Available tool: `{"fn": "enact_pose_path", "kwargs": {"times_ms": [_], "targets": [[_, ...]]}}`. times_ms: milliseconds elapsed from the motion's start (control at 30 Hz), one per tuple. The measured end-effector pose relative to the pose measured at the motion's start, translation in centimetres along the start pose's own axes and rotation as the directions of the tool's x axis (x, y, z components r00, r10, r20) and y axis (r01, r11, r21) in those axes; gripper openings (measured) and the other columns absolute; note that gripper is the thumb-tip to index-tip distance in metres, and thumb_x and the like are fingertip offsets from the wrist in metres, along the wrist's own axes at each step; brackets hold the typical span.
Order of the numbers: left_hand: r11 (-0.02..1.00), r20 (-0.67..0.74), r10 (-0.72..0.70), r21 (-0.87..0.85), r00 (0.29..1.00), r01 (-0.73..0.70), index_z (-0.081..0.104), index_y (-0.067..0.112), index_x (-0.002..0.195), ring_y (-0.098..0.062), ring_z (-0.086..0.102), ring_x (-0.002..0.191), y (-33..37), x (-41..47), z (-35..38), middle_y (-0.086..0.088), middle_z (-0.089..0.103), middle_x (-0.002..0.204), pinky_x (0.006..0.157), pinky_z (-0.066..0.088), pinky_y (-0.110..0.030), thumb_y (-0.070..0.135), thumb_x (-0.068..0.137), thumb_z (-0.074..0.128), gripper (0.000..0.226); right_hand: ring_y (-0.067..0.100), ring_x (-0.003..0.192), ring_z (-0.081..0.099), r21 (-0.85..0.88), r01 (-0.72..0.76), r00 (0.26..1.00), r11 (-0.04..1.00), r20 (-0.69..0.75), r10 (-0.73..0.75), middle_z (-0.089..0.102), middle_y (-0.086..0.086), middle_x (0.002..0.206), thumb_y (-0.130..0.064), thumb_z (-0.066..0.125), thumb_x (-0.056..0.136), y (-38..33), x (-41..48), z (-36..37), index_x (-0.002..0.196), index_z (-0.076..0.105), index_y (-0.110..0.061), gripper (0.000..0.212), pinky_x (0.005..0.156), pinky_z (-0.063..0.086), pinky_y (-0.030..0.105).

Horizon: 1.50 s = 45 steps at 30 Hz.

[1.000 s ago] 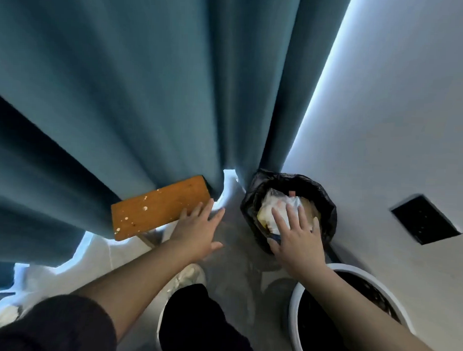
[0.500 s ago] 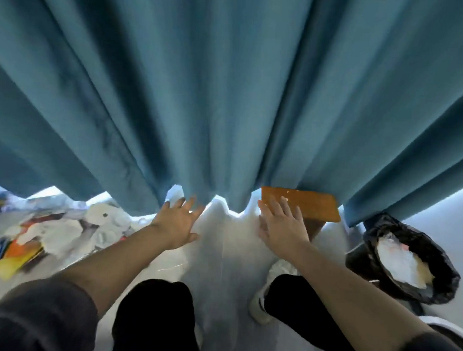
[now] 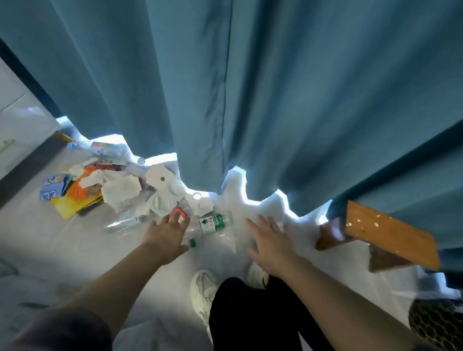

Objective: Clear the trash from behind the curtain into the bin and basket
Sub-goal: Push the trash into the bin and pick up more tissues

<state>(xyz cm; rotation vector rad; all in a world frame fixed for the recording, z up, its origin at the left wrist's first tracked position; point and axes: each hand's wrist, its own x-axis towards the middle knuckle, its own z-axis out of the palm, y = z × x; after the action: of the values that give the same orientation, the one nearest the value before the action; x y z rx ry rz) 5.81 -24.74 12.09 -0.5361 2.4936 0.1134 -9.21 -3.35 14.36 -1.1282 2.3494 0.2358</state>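
Note:
A heap of trash (image 3: 114, 189) lies on the floor at the foot of the teal curtain (image 3: 228, 83): crumpled white paper, orange and blue packets, white lids, clear plastic bottles. A clear bottle with a green label (image 3: 214, 223) lies nearest me. My left hand (image 3: 165, 236) reaches over the bottles with fingers spread and holds nothing. My right hand (image 3: 270, 242) hovers to the right of the green-label bottle, fingers straight, also holding nothing. A dark mesh basket (image 3: 440, 324) shows at the lower right edge. The bin is out of view.
A wooden stool (image 3: 385, 236) pokes out from under the curtain on the right. A white cabinet (image 3: 14, 125) with a dark base stands at the left. My knee and white shoes (image 3: 203, 287) are at the bottom centre on the pale floor.
My view swung left, away from the black-bagged bin, which left the frame. The trash heap came into view. Both hands moved from the curtain hem toward the bottles.

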Motion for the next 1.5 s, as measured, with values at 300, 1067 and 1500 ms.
{"fn": "enact_pose_path", "kwargs": {"times_ms": [300, 1067, 1500], "targets": [[0.962, 0.113, -0.119, -0.232, 0.987, 0.142, 0.016, 0.023, 0.151, -0.027, 0.021, 0.144, -2.0, 7.2, 11.9, -0.006, 0.016, 0.159, 0.114, 0.028, -0.043, 0.052, 0.093, 0.047, 0.072, 0.027, 0.15, 0.001, -0.055, 0.103, 0.968, 0.993, 0.236, -0.087, 0.004, 0.004, 0.163, -0.042, 0.043, 0.097, 0.7, 12.3, 8.8, 0.154, 0.006, -0.028, 0.07, 0.117, 0.012, 0.053], [0.826, -0.305, -0.153, -0.562, 0.94, -0.048, 0.049, 0.027, 0.129, -0.016, 0.047, 0.121, -1.8, 22.1, 18.3, 0.004, 0.052, 0.13, 0.101, 0.042, -0.037, 0.036, 0.085, 0.062, 0.047, 0.032, 0.131, 0.034, -0.077, -0.016, 0.973, 0.997, 0.227, 0.033, 0.028, 0.013, 0.147, -0.026, 0.056, 0.091, -0.8, 25.5, 22.0, 0.147, 0.026, -0.015, 0.064, 0.097, 0.039, 0.043], [0.939, -0.33, -0.086, -0.342, 0.94, -0.034, 0.045, 0.016, 0.136, -0.028, 0.043, 0.125, -0.8, 28.2, 15.6, -0.008, 0.049, 0.135, 0.105, 0.033, -0.044, 0.034, 0.089, 0.06, 0.053, 0.026, 0.089, 0.06, 0.149, 0.089, 0.967, 0.985, 0.225, -0.122, 0.06, 0.003, 0.091, -0.022, 0.053, 0.088, 3.4, 26.5, 17.9, 0.078, 0.046, -0.022, 0.013, 0.063, 0.034, 0.03]]}}
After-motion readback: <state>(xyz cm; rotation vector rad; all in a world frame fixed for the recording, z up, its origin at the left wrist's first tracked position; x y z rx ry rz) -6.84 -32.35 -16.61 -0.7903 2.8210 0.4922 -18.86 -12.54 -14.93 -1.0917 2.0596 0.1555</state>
